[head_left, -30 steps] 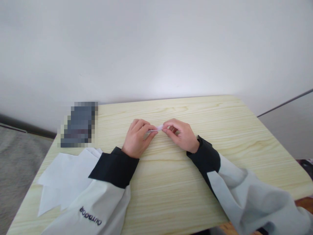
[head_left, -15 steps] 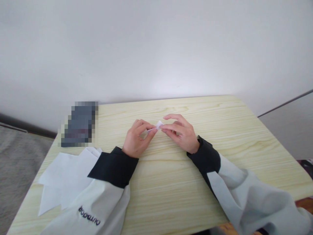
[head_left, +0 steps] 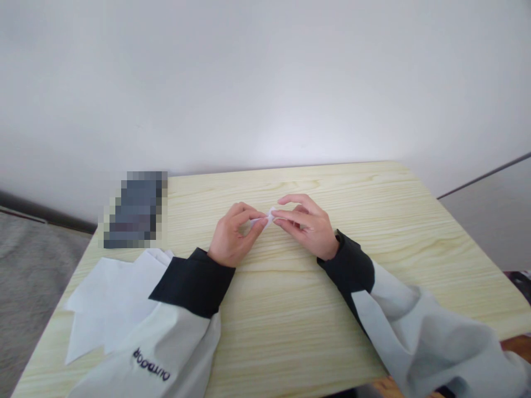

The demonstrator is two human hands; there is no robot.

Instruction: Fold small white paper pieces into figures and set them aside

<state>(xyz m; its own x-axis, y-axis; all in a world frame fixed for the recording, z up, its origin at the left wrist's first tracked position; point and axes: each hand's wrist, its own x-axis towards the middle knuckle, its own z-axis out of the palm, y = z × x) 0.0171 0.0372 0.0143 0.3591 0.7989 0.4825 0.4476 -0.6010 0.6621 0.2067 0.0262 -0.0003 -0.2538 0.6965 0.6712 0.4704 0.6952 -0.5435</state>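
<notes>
A small folded piece of white paper point(head_left: 270, 215) is held above the middle of the table, between the fingertips of both hands. My left hand point(head_left: 234, 232) pinches its left part between thumb and fingers. From the other side, my right hand point(head_left: 307, 222) grips the right end with thumb and a finger, its index finger raised and curved over the top. Much of the paper is hidden by the fingers. Several loose white paper sheets point(head_left: 112, 298) lie overlapping on the table beside my left forearm, which covers part of them.
The light wood-grain table point(head_left: 290, 331) stands against a pale wall point(head_left: 265, 83). A dark, flat rectangular object point(head_left: 135, 210), blurred by pixelation, rests at the table's back left corner. Grey carpet point(head_left: 33, 287) shows past the left edge.
The upright tip of the white paper between my fingertips has been pressed down, and my right fingers have shifted slightly onto it. My left hand has barely moved.
</notes>
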